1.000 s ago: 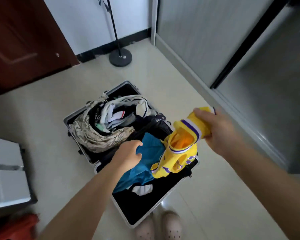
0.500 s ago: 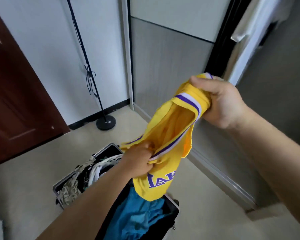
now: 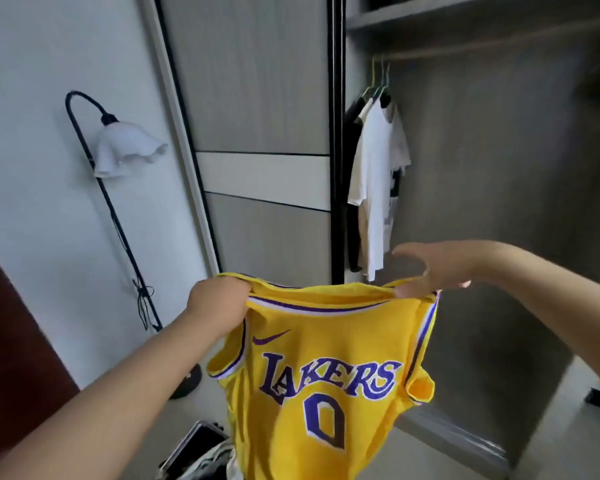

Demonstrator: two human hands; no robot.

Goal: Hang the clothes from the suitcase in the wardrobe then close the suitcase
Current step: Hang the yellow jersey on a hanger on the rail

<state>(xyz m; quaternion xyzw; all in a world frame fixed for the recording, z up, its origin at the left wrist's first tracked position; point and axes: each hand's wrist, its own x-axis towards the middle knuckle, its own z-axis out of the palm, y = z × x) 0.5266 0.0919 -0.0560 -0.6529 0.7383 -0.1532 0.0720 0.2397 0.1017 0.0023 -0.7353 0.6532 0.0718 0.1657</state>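
1. At the far left a dark red-brown door [image 3: 11, 341] fills the lower corner, beside a pale wall.
2. A black floor lamp [image 3: 118, 216] stands against that wall, its arched neck bending over a white ruffled shade [image 3: 125, 150]; its round base shows just behind the left forearm.
3. The left hand [image 3: 219, 306] is clenched on the left shoulder strap of the yellow jersey [image 3: 326, 382], fingers curled round the fabric at the collar's corner.
4. The jersey hangs spread between the two hands, front facing the camera, with purple "LAKERS" lettering, a "0" and purple-and-white trim. It is held up in the air in front of the wardrobe, above the suitcase.
5. Below the jersey, at the bottom edge, a corner of the open suitcase [image 3: 187, 448] shows on the floor, with bunched clothes inside it.
6. Behind the jersey stands the grey sliding wardrobe door [image 3: 257, 98], crossed by a lighter band.
7. To its right the open wardrobe [image 3: 499, 168] shows a rail under a shelf, with a white T-shirt [image 3: 374, 188] and darker garments on hangers at the rail's left end.
8. The right hand [image 3: 433, 271] pinches the jersey's right shoulder strap with thumb against the fabric, while the index finger reaches out leftward above it.
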